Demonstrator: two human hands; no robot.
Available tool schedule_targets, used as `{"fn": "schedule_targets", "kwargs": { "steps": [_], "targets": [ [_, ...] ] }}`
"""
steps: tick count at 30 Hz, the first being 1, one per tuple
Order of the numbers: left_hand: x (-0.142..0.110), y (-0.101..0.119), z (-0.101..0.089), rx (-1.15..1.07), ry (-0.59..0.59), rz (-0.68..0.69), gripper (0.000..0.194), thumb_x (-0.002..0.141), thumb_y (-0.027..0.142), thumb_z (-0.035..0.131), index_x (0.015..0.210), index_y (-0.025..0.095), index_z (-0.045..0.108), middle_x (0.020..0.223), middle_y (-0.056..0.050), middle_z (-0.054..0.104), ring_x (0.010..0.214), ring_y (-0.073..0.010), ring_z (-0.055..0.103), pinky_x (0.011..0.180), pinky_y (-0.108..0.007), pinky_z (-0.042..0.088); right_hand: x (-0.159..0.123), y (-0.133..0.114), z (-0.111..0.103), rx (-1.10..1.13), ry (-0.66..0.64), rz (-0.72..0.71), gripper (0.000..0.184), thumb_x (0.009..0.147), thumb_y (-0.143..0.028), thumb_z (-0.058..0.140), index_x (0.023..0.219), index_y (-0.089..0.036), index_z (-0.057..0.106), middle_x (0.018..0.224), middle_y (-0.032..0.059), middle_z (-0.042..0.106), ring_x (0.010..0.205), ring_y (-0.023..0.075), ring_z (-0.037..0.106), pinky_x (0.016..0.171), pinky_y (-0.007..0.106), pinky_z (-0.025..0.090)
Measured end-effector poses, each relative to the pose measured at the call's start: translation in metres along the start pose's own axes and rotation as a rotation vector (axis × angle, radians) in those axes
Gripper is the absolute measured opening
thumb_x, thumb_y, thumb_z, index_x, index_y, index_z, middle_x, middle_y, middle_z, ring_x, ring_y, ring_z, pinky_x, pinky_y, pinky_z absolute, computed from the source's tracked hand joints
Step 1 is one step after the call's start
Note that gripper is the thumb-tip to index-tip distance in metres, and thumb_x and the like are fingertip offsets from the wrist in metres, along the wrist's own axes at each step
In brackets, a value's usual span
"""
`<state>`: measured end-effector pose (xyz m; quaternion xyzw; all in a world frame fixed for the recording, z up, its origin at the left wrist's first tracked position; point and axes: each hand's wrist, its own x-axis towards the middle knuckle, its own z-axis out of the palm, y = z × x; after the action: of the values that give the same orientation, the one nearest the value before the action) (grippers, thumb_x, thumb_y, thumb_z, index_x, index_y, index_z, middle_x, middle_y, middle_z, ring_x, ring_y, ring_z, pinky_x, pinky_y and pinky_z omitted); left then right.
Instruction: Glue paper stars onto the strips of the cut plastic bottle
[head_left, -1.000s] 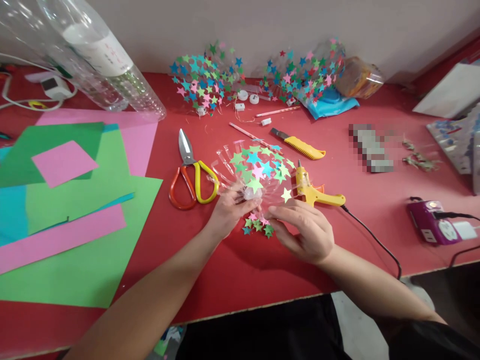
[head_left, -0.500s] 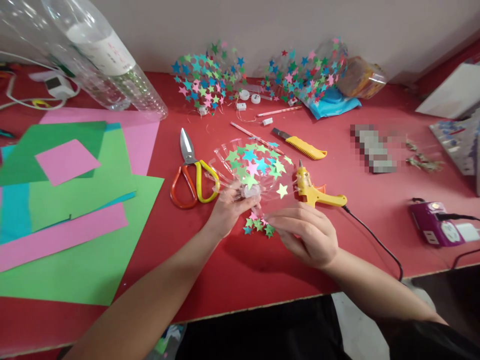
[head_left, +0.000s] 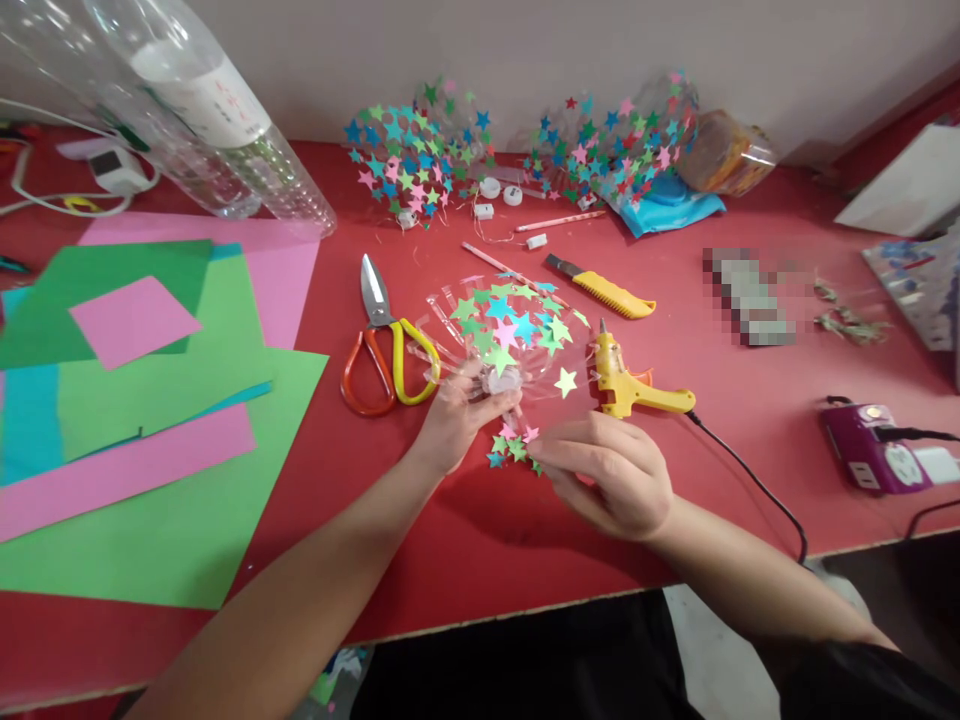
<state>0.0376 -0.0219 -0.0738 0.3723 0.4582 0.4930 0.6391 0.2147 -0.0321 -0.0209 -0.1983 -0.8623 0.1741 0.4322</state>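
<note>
My left hand (head_left: 454, 420) is closed round the hub of a clear plastic bottle piece (head_left: 504, 380), whose cut strips fan outward. Green, blue and pink paper stars (head_left: 504, 332) cover its strips, and a pale yellow-green star (head_left: 565, 381) sits on a strip at the right. Below the hub, a small pile of loose paper stars (head_left: 516, 450) lies on the red table. My right hand (head_left: 611, 475) has its fingers pinched together at the pile's right edge, close to a pink star. Whatever may be between those fingertips is hidden.
Scissors (head_left: 386, 350) lie left of the bottle piece; a yellow utility knife (head_left: 607, 292) and corded glue gun (head_left: 634, 388) lie right. Star-covered clear pieces (head_left: 405, 165) stand along the wall. Coloured sheets (head_left: 225, 500) and clear bottles (head_left: 225, 120) occupy the left; a purple power strip (head_left: 870, 450) sits right.
My right hand has shifted very slightly, and a pink star beside its fingertips shows more fully. The left hand keeps its hold on the bottle piece, almost still.
</note>
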Motion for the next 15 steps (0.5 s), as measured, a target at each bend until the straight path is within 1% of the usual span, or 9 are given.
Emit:
{"fn": "schedule_targets", "kwargs": {
  "steps": [3,8,11,15],
  "targets": [
    [0.0,0.0005,0.0003,0.016,0.018,0.007,0.024,0.071,0.03,0.075,0.086,0.017,0.062,0.064,0.002,0.062,0.061,-0.0129,0.058,0.063,-0.027,0.047,0.0011,-0.0002,-0.0003,0.006,-0.002,-0.01,0.028,0.084,-0.003,0.054,0.11,-0.011,0.06,0.089,0.0097,0.069,0.08,0.0149,0.065,0.067,0.028,0.059],
    [0.0,0.0001,0.0,0.007,-0.005,0.017,0.026,0.073,0.029,0.073,0.094,0.017,0.063,0.067,0.002,0.063,0.062,-0.0126,0.059,0.06,-0.026,0.046,0.0026,-0.0009,-0.001,-0.005,0.004,0.014,0.024,0.085,-0.002,0.054,0.105,-0.012,0.063,0.089,0.0098,0.068,0.08,0.0144,0.065,0.068,0.028,0.058],
    [-0.0003,0.0,-0.0001,0.005,-0.02,0.023,0.021,0.075,0.029,0.072,0.09,0.018,0.063,0.066,0.002,0.063,0.061,-0.0124,0.059,0.06,-0.026,0.046,0.0017,-0.0013,-0.0005,0.001,0.007,0.019,0.024,0.086,-0.003,0.053,0.105,-0.013,0.063,0.089,0.0093,0.068,0.08,0.014,0.064,0.068,0.028,0.058],
    [-0.0004,-0.0001,-0.0002,0.016,-0.018,0.01,0.02,0.074,0.03,0.072,0.087,0.018,0.062,0.064,0.002,0.063,0.059,-0.0131,0.058,0.06,-0.027,0.046,0.001,-0.0015,0.0002,-0.022,0.022,0.029,0.025,0.084,-0.004,0.054,0.104,-0.016,0.065,0.091,0.0074,0.066,0.081,0.0145,0.064,0.068,0.028,0.058]
  ]
}}
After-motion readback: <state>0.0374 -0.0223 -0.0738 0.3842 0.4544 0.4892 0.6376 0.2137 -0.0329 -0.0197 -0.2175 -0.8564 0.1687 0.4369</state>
